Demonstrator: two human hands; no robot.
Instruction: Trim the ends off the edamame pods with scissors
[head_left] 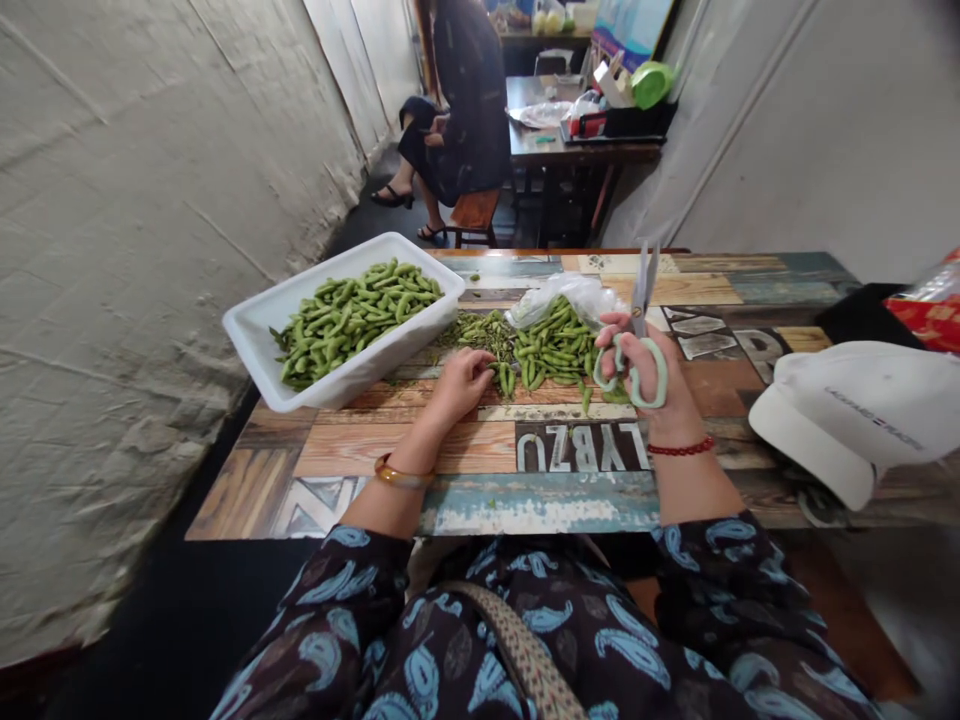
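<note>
My left hand (459, 387) rests low over the table with thumb and fingers pinched together on a green edamame pod at the edge of the loose pile. In my right hand (651, 362) are scissors (642, 300) with pale green handles; the blades point up and away, slightly apart. Between the hands lies a heap of edamame pods (556, 345), partly spilling from a clear plastic bag (574, 295). Small green trimmings (480, 330) are piled beyond my left hand. To the left, a white tub (352, 385) holds many pods.
The patchwork-patterned table (420, 450) carries a white cap (862, 410) at right, beside a red package (934, 300). Walls stand on both sides. Ahead, a person (469, 100) sits on a wooden stool (474, 212) next to a dark table (532, 150) with various items.
</note>
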